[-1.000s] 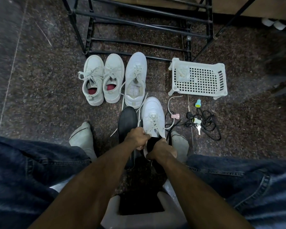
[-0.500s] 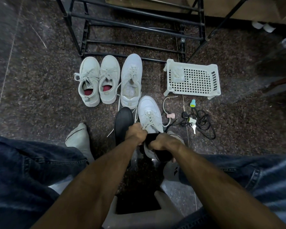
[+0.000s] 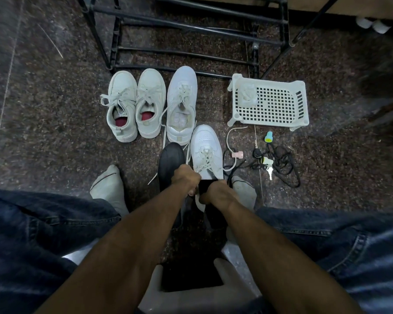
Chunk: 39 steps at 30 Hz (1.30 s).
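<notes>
A white sneaker (image 3: 205,150) lies on the dark floor between my feet, toe pointing away, laces loose. My left hand (image 3: 186,177) grips it at the tongue, just below the laces. My right hand (image 3: 216,193) curls round its heel edge. Something black (image 3: 208,185) fills the shoe's opening between my two hands; what it is cannot be told. A black shoe-shaped piece (image 3: 170,159) lies just left of the sneaker, partly under my left forearm.
Further out, two grey sneakers (image 3: 134,105) and another white one (image 3: 182,103) stand before a black metal rack (image 3: 191,28). A white plastic basket (image 3: 270,103), keys and black cords (image 3: 275,162) lie to the right. My socked feet (image 3: 110,189) flank the shoe; a stool (image 3: 191,298) is under me.
Both hands stay on the white sneaker. My right hand has shifted slightly forward along the heel, closer to the left hand.
</notes>
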Each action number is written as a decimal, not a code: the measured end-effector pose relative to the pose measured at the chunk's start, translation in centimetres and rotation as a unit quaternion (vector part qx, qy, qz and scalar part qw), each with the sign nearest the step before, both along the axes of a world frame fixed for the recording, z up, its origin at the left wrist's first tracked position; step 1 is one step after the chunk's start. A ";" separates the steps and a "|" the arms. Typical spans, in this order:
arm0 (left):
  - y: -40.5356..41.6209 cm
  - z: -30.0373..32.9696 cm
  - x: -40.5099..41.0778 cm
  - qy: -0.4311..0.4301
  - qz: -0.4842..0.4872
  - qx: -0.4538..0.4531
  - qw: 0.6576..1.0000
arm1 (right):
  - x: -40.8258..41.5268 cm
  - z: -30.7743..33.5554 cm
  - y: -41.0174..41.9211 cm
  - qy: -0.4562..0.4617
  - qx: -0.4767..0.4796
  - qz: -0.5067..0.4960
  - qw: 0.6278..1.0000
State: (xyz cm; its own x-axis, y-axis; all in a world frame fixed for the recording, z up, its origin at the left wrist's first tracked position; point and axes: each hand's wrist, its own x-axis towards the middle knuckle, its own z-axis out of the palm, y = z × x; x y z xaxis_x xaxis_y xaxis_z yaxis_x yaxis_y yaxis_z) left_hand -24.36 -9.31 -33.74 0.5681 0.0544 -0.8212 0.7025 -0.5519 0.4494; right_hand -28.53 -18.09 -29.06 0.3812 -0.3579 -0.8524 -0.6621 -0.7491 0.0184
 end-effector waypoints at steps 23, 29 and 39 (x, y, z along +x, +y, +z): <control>1.8 0.9 -0.7 -0.009 -0.001 -0.007 1.000 | 1.3 9.4 -1.6 0.038 0.057 0.176 0.982; 2.5 0.9 -0.6 -0.037 -0.047 0.023 0.998 | 3.7 13.6 -5.0 0.101 0.078 0.184 0.974; 1.9 -0.1 -3.4 0.129 -0.051 -0.026 0.990 | 4.4 10.0 -6.1 -0.149 0.069 0.049 0.985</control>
State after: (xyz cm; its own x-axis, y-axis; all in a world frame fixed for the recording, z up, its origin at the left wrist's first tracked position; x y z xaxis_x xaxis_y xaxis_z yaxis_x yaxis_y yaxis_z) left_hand -27.73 -7.41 -33.86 0.3400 -0.0381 -0.9397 0.7397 -0.6062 0.2922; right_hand -24.11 -24.14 -19.01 0.6494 -0.1958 -0.7348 -0.5466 -0.7920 -0.2721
